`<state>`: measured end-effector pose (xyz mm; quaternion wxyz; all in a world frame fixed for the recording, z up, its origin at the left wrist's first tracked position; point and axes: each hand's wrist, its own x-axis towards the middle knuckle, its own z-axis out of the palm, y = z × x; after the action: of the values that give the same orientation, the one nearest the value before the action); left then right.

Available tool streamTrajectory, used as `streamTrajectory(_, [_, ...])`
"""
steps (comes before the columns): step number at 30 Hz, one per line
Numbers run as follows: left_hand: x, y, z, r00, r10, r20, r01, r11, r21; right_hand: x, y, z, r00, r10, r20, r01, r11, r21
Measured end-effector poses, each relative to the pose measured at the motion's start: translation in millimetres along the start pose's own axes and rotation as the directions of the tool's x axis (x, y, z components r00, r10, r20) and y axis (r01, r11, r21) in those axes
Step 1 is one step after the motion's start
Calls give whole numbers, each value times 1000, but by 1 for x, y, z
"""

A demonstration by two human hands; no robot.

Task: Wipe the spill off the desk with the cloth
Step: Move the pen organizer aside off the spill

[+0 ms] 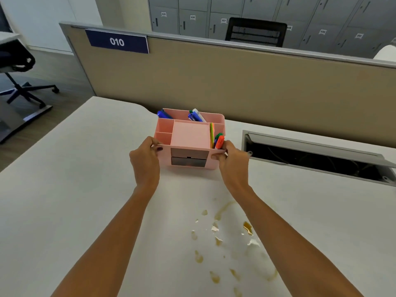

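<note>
Hands, left hand [145, 159] and right hand [232, 159], clamped their fingers on the pink desk organizer [189, 139] mid-frame; the brown spill [222, 243] dotted the tabletop [85, 189] lower right.

At twelve o'clock we face a tan partition [214, 82], grey lockers [321, 16] behind; office chair [19, 67] at ten o'clock.

White desk [85, 189], pink organizer [189, 139] on it, brown spill [218, 243] nearer.
</note>
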<state>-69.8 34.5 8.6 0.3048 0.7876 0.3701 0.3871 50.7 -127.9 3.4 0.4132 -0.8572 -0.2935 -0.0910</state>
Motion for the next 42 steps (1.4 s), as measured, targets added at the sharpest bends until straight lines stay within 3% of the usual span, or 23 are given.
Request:
streamTrajectory(19, [-76,-71,-155,975,-107,-193,117,992,37,-114,-107,35,974,-194,121,179,976,121])
streamTrajectory(29, [-103,-88,-184,963,-151,-225,180,977,114,-148,-128,43,963,-207,174,186,974,127])
streamTrajectory(42, [-111,-93,-190,974,-136,-181,157,982,105,-160,-127,47,963,-192,189,175,979,105])
